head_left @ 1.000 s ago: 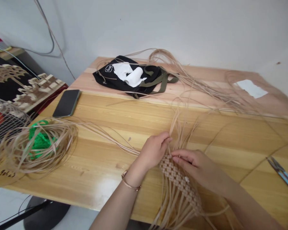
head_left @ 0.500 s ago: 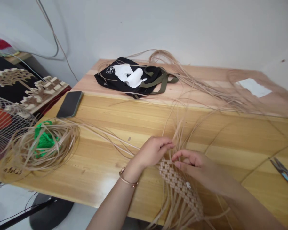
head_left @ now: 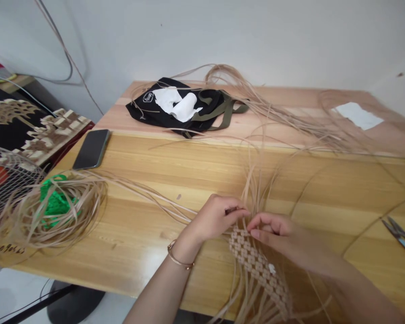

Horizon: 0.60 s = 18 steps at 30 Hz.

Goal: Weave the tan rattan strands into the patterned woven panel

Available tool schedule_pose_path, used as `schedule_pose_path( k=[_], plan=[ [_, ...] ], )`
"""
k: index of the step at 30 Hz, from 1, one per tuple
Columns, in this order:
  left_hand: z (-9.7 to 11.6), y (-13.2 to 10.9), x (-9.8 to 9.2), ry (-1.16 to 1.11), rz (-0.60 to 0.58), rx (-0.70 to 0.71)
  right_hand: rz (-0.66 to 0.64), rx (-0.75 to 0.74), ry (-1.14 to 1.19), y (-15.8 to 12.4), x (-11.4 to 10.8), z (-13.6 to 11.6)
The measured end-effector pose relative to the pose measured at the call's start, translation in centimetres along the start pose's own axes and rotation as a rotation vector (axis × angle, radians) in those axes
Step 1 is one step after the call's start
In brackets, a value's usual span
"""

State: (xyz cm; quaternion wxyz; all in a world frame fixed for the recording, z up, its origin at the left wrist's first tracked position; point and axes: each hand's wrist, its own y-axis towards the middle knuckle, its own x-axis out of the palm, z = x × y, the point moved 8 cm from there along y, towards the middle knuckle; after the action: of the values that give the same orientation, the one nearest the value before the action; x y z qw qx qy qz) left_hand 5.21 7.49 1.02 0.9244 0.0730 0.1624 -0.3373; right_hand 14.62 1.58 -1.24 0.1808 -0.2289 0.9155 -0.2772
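A strip of woven rattan [head_left: 256,261] lies slantwise at the table's front, a small white bit on its right edge. Loose strands [head_left: 253,184] fan out from its far end, and more hang toward me from its near side. At the far end, my left hand [head_left: 219,216] is pinched closed on a rattan strand, the bracelet on its wrist showing. Facing it from the right, my right hand [head_left: 273,229] has thumb and forefinger closed at the weave's upper corner, seemingly on a strand too. The fingertips of both hands are close together.
At left, a coil of rattan [head_left: 91,198] with green wrapping [head_left: 56,202] lies below a phone [head_left: 92,149]. A black bag [head_left: 162,118] with white paper [head_left: 185,108] rests at the back. Blue-handled cutters [head_left: 401,238] lie far right. Long strands arch across the table.
The camera view has shifted slightly. My left fingertips have come down closer to the weave and to my right fingertips. The weave sits a little further right in view.
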Motion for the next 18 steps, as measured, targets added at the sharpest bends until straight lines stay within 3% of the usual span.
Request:
schedule_pose_path(
  k=[4, 6, 14, 18],
  plan=[
    [0.1, 0.0, 0.5, 0.013, -0.018, 0.015, 0.089, -0.125, -0.32, -0.7, -0.2, -2.0],
    [0.3, 0.0, 0.5, 0.041, -0.008, 0.019, 0.128, -0.112, -0.354, -0.8, -0.1, -2.4],
    [0.2, 0.0, 0.3, 0.105, 0.011, 0.014, 0.22, 0.03, -0.047, 0.0, 0.0, -1.0],
    [0.4, 0.0, 0.1, 0.081, 0.015, 0.019, 0.203, 0.095, 0.077, 0.1, 0.1, -0.3]
  ],
)
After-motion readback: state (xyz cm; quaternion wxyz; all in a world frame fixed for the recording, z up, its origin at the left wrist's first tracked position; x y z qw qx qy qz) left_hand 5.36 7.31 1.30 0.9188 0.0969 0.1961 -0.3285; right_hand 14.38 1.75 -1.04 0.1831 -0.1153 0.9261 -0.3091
